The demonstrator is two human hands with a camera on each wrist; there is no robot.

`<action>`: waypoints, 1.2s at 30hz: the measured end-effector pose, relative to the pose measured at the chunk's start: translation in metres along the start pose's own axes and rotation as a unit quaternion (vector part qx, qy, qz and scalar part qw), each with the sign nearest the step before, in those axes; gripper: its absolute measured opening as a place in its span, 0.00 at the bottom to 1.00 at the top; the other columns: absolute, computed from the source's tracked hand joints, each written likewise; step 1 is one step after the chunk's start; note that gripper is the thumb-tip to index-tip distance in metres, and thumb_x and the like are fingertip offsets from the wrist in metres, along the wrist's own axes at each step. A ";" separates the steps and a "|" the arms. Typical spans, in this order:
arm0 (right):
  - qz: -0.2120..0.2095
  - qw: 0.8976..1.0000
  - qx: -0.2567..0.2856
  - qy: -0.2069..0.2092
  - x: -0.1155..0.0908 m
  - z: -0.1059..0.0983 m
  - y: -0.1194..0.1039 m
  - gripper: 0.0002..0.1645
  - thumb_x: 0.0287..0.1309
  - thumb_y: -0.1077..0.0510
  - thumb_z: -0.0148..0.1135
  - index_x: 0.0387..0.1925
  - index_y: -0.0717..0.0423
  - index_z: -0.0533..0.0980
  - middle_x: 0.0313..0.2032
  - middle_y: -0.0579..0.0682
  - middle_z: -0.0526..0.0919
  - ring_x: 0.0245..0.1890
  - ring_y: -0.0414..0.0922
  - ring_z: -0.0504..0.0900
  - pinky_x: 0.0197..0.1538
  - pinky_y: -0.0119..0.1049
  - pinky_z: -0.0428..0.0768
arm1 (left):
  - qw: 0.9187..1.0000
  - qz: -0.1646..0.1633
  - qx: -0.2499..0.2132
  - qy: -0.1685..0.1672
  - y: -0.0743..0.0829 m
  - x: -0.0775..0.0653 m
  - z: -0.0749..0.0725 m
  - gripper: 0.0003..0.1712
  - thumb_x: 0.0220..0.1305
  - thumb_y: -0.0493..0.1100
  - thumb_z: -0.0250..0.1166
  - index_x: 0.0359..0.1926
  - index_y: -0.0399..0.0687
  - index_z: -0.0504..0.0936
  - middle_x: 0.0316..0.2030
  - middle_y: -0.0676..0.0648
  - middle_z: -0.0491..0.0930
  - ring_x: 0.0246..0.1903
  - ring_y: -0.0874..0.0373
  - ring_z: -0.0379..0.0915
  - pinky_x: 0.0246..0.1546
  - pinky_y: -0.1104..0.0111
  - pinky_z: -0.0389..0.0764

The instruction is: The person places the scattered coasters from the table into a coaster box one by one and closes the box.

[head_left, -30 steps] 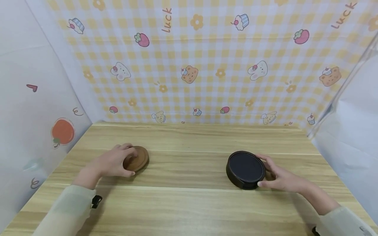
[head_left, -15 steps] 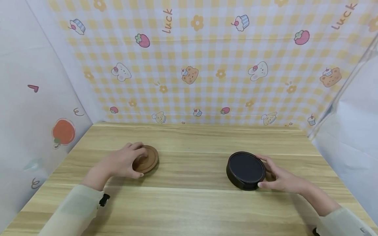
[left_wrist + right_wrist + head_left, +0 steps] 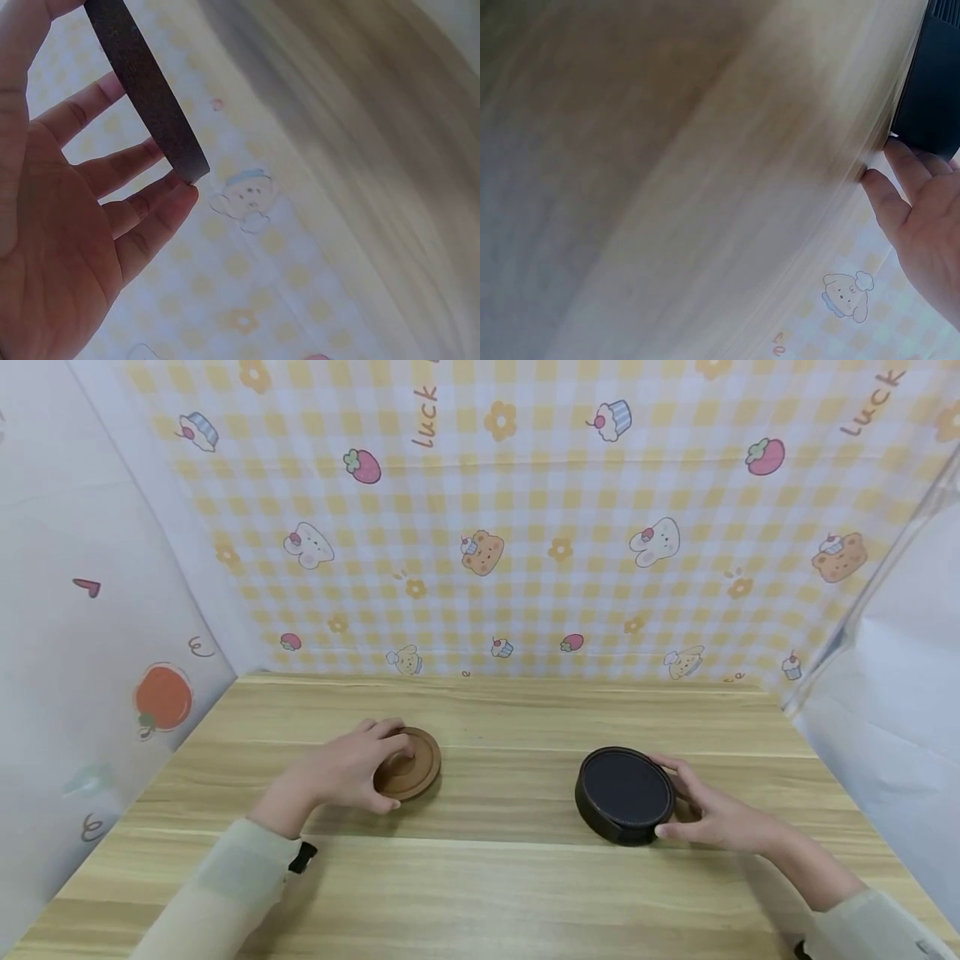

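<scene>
My left hand [image 3: 348, 774] grips a round brown wooden coaster [image 3: 424, 768], its thumb at the near edge and the fingers over the far side. From the left wrist view, the coaster's dark rim [image 3: 150, 90] stands edge-on between thumb and fingers, raised off the table. On the right, a round black coaster holder [image 3: 626, 787] with a stitched rim sits on the table. My right hand [image 3: 716, 810] holds its right side, thumb at the front and fingers behind. Only a black side wall [image 3: 934, 90] of the holder shows in the right wrist view, beside the fingertips.
Both things are over a light wood-grain table [image 3: 510, 893]. A yellow checked cloth [image 3: 517, 585] with cartoon prints hangs along its back edge. White sheets [image 3: 67, 677] close off the left and right sides.
My left hand has carried the coaster to the right, toward the table's middle. The right hand and the black holder have stayed in place.
</scene>
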State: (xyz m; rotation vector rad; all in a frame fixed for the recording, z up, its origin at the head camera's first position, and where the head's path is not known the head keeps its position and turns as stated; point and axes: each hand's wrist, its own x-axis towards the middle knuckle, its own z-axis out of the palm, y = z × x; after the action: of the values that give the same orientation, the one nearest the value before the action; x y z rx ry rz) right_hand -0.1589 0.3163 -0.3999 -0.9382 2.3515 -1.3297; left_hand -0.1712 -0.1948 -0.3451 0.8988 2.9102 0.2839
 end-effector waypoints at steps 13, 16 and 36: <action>0.007 1.000 0.006 -0.003 0.000 0.000 -0.002 0.53 0.61 0.64 0.66 0.75 0.65 0.43 0.65 0.76 0.65 0.63 0.19 0.65 0.57 0.18 0.67 | 0.999 0.040 0.004 -0.006 0.027 0.024 -0.006 0.36 0.46 0.55 0.76 0.57 0.52 0.77 0.69 0.36 0.65 0.65 0.40 0.65 0.55 0.51 0.76; 0.004 1.000 0.003 -0.002 0.000 0.000 -0.002 0.52 0.61 0.64 0.66 0.75 0.66 0.43 0.65 0.77 0.66 0.63 0.19 0.65 0.57 0.18 0.67 | 0.999 0.048 0.004 -0.010 0.033 0.030 -0.006 0.38 0.47 0.56 0.76 0.59 0.52 0.76 0.70 0.37 0.65 0.65 0.40 0.65 0.55 0.51 0.77; -0.032 0.999 0.007 -0.003 0.001 0.002 -0.001 0.51 0.60 0.67 0.66 0.73 0.69 0.44 0.63 0.79 0.66 0.63 0.22 0.67 0.60 0.15 0.64 | 0.991 0.121 0.029 -0.053 0.080 0.080 0.010 0.41 0.49 0.62 0.74 0.64 0.59 0.72 0.71 0.44 0.63 0.63 0.49 0.66 0.57 0.58 0.77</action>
State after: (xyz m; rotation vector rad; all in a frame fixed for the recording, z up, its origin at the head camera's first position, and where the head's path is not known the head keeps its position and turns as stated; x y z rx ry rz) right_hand -0.1582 0.3144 -0.4000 -1.0185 2.3233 -1.3638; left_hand -0.1914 -0.0829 -0.3407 1.2392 2.7248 0.1605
